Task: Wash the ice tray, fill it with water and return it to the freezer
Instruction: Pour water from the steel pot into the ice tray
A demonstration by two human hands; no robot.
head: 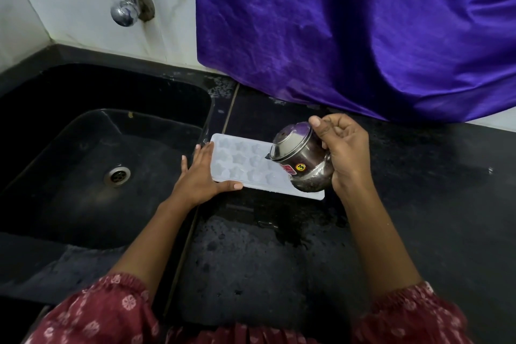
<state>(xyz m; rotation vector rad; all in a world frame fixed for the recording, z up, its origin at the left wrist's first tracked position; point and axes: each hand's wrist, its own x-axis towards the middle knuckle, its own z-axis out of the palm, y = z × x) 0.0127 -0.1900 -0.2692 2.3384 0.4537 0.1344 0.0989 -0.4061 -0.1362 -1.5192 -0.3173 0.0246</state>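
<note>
The ice tray (245,166) lies on the wet counter (405,204) just beside the sink (83,131), steadied by the flat left hand (199,176). A tilted steel pot (303,163) is gripped by the right hand (344,152) above it. Water should be poured slowly and the tray kept level.

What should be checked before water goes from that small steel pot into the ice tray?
1. The white plastic ice tray lies flat on the black stone counter: ok.
2. The left hand steadies the tray's left end: ok.
3. The right hand grips the small round steel pot firmly: ok.
4. The tilted pot's mouth is above the tray, not the counter: ok.
5. There is water inside the pot: cannot tell.
6. The tray's star-shaped cells have room left: cannot tell.
</note>
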